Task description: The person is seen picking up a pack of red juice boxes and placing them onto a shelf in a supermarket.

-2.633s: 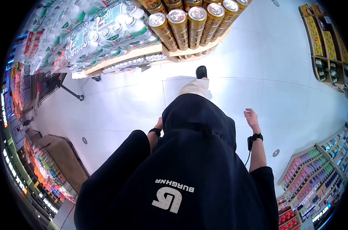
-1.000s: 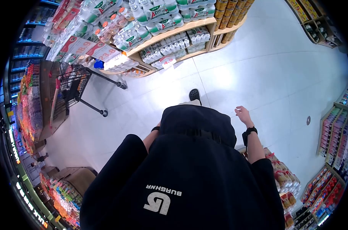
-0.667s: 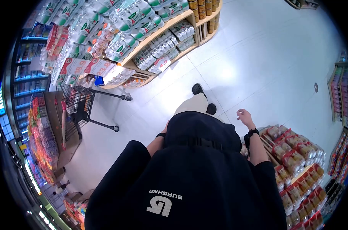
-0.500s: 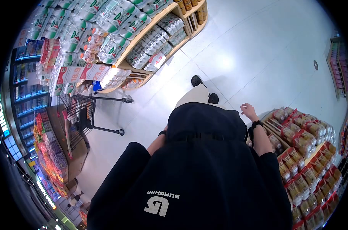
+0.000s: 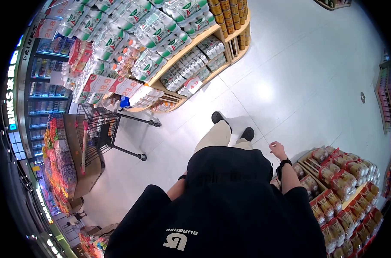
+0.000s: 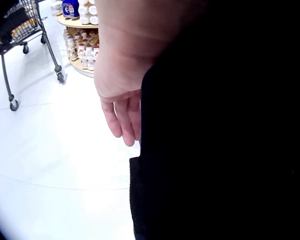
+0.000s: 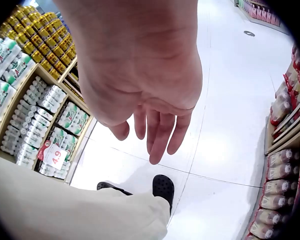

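The right hand point(image 7: 145, 90) hangs with relaxed, slightly bent fingers and holds nothing; in the head view the same hand point(image 5: 278, 149) is out to the right of the dark clothing, above the floor. In the left wrist view the left hand point(image 6: 122, 85) hangs loosely beside dark cloth point(image 6: 215, 140), its fingers pointing down, partly hidden by that cloth. Only the left forearm point(image 5: 177, 189) shows in the head view, the hand being hidden by the clothing. Both feet, in black clogs point(image 5: 247, 134), stand on the pale floor.
A shopping cart point(image 5: 105, 133) stands at the left, by a curved wooden shelf point(image 5: 191, 47) of bottle packs and cans. A produce-like colourful display point(image 5: 60, 163) lies behind the cart. Stacked red-topped packs point(image 5: 337, 172) fill a display at the right. Price signs read 18.9, 23.8 and 4.9.
The view has shifted and turned; the cart and bottle shelf appear nearer, and the display of red-topped packs has come into view at right. Both feet now show. The right hand stays empty.
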Demonstrator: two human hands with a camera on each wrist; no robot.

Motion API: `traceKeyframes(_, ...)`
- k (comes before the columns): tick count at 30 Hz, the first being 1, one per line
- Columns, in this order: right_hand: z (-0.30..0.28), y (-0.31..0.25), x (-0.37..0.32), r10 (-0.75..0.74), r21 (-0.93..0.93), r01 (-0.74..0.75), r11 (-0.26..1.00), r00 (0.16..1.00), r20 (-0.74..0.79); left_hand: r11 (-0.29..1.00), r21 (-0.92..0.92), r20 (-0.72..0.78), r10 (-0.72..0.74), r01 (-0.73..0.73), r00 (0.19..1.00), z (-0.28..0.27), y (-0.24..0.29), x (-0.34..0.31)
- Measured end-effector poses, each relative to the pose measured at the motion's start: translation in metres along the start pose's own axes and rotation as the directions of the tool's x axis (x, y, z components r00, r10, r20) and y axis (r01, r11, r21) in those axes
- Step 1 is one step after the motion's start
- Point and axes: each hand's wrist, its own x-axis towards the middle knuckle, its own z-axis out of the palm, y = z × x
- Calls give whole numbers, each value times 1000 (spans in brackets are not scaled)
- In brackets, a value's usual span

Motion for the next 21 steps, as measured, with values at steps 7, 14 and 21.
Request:
traceKeyframes(7, 29, -44, 10, -32, -2, 33, 999, 999, 34, 997, -65, 10, -39, 39, 999, -12, -19, -12)
traceKeyframes(14, 60, -50, 10, 19, -70, -16, 997, 999, 49, 988, -136, 23, -69, 71, 997, -37, -79, -15)
traceKeyframes(21, 87, -133, 28, -16, -246, 45, 968, 993, 119, 986, -158, 48, -41, 48, 998, -48, -172, -7)
